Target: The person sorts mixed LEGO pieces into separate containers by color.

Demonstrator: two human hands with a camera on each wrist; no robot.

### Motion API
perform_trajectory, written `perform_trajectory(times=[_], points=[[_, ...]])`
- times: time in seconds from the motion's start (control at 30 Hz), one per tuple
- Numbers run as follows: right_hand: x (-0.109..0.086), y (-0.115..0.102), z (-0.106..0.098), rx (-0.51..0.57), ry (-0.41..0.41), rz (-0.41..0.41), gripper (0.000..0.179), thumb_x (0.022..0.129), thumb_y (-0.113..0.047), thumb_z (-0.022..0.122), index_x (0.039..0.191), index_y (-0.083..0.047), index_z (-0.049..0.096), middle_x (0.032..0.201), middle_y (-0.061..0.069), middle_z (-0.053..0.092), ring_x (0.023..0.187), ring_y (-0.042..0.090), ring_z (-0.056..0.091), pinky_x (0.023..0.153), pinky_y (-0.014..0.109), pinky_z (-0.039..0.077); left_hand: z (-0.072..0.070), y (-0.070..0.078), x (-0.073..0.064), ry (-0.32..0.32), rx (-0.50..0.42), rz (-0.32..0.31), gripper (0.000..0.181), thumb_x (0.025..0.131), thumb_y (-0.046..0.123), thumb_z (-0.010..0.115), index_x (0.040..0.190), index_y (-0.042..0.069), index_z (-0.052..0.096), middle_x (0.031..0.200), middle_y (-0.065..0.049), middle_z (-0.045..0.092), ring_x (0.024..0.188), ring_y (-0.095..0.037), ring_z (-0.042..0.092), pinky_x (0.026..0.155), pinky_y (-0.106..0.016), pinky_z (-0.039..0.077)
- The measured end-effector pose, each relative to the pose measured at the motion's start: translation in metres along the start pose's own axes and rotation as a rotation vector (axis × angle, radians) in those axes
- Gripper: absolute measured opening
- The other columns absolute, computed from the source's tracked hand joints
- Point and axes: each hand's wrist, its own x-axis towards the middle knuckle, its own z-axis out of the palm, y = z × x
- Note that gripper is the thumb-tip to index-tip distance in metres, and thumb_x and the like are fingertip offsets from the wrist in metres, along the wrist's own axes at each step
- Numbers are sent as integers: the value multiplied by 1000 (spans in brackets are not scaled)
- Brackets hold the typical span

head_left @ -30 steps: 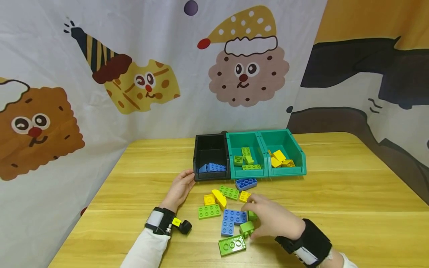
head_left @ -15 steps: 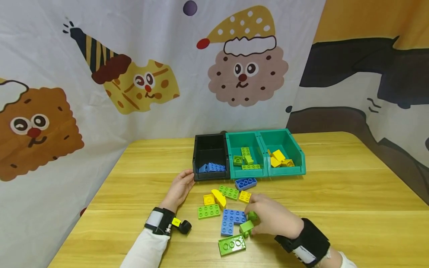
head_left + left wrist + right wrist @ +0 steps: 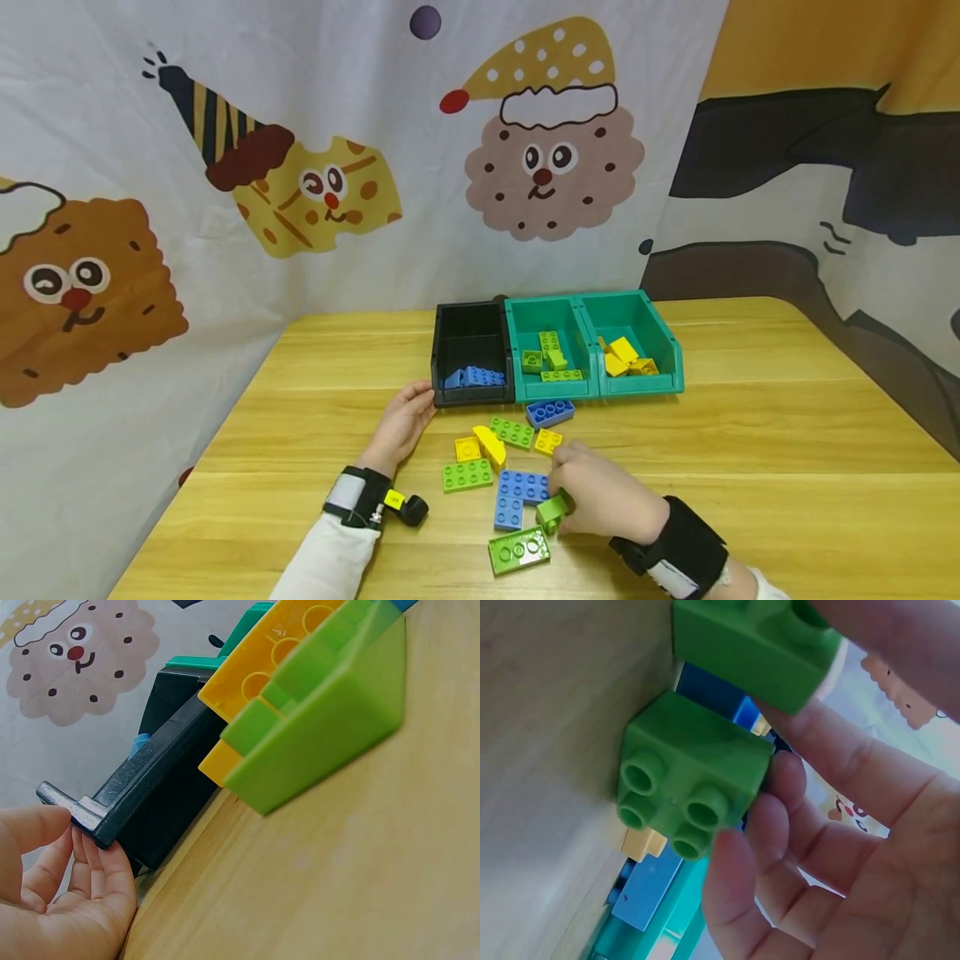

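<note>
In the head view my left hand (image 3: 401, 425) is at the near left corner of the black bin (image 3: 474, 342). The left wrist view shows its thumb over the bin's lip and the fingers beneath, pinching it. My right hand (image 3: 607, 496) is low over the table among loose toy building bricks. Between its thumb and index finger is a green brick (image 3: 754, 656). Its other fingers curl against a second green brick (image 3: 694, 776), studs showing, which the hand hides in the head view. Blue bricks (image 3: 525, 485) lie just left of the right hand.
Two teal bins (image 3: 558, 389) adjoin the black bin, with green and yellow bricks inside; the black one has blue bricks. Several loose bricks lie before them, including a blue brick (image 3: 551, 413), a yellow arched brick (image 3: 491, 447) and a green brick (image 3: 519, 550).
My right hand's fingers have closed in around the two green bricks, and the farther one has gone from sight in the head view. The left hand stays at the bin.
</note>
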Motion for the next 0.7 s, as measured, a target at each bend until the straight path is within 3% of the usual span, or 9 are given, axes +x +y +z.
perform_trajectory(times=[0.7], points=[[0, 2, -4, 27, 3, -27, 24, 66, -29, 83, 81, -13, 73, 77, -11, 53, 72, 6, 42, 66, 24, 41, 1, -1, 0, 15, -17, 0, 14, 95, -2, 47, 106, 3, 54, 95, 2, 53, 82, -8, 51, 78, -20, 47]])
